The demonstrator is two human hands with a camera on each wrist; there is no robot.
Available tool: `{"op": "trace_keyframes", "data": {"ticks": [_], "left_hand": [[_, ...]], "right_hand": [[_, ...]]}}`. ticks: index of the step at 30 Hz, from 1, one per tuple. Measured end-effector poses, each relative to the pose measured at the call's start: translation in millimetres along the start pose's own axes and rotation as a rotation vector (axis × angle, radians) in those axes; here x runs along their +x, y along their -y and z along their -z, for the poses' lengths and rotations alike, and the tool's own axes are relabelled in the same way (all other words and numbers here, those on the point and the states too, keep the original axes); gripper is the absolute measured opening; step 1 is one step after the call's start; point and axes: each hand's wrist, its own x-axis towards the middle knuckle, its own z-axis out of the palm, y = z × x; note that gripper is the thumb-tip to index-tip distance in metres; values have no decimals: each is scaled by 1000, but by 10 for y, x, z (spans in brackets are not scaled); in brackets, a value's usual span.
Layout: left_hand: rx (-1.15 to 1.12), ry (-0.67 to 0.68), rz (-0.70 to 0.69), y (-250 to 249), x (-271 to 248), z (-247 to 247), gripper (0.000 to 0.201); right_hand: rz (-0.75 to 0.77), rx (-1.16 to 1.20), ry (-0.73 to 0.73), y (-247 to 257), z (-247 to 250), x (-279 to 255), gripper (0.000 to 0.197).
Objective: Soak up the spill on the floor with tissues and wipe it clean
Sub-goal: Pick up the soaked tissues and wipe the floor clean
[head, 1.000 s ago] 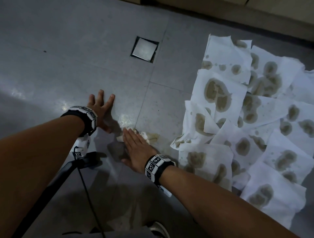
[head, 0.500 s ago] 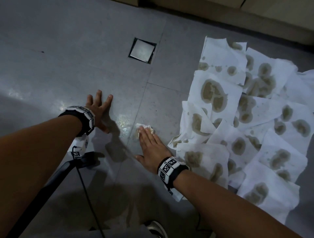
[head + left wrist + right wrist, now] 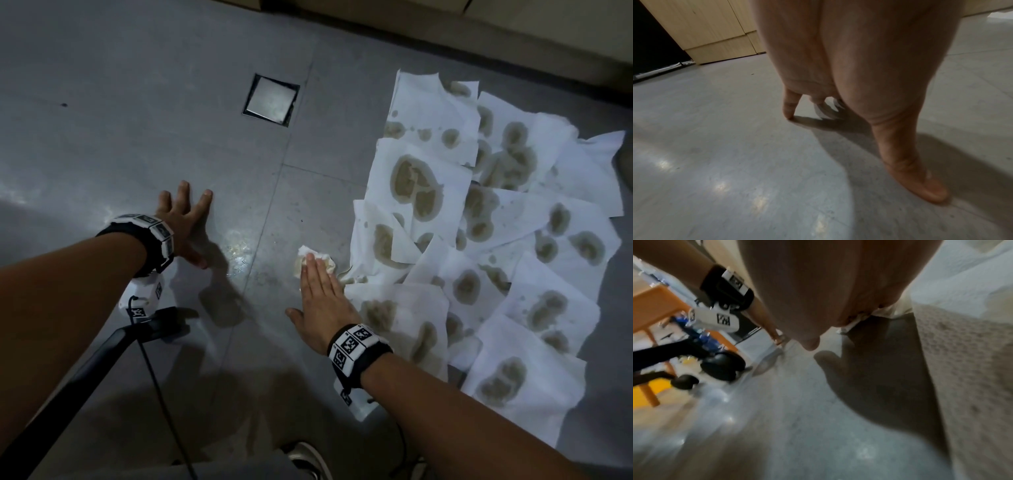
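Observation:
My right hand (image 3: 320,291) lies flat with straight fingers on a crumpled, stained tissue wad (image 3: 317,262), pressing it to the grey floor (image 3: 171,144) just left of the spread tissues. Several white tissues (image 3: 479,240) with brown wet blotches cover the floor at the right. A faint wet sheen (image 3: 239,251) shows on the tile between my hands. My left hand (image 3: 185,219) is spread flat on the floor, fingers straight and apart; in the left wrist view its fingertips (image 3: 788,113) touch bare tile. The right wrist view shows my palm (image 3: 818,288) over the wad (image 3: 875,314), blurred.
A square metal floor drain (image 3: 272,99) sits in the tile beyond my hands. A wooden cabinet base (image 3: 445,31) runs along the far edge. A black pole and cable (image 3: 85,370) lie under my left arm. A shoe tip (image 3: 305,459) shows at the bottom.
My right hand has slid the tissue wad to the right across the tile, from beside my left hand toward the spread tissues. The left hand has stayed planted.

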Motion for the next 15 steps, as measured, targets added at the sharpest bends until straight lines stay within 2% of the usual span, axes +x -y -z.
{"op": "trace_keyframes", "data": {"ticks": [5,8,12,15], "left_hand": [[4,-4,4,-5,-3,8,155],[19,-17,-2,-12,1,0,155],[43,-36,-7,-15,3,-8,155],[71,-49,-13,-12,16,1,154]], "right_hand": [[45,89,32,-71,13,26,74],[60,106,32,-118,52,36,76],[48,-72,31,-106,44,53,81],[38,-84,-1,-103,64,41,78]]}}
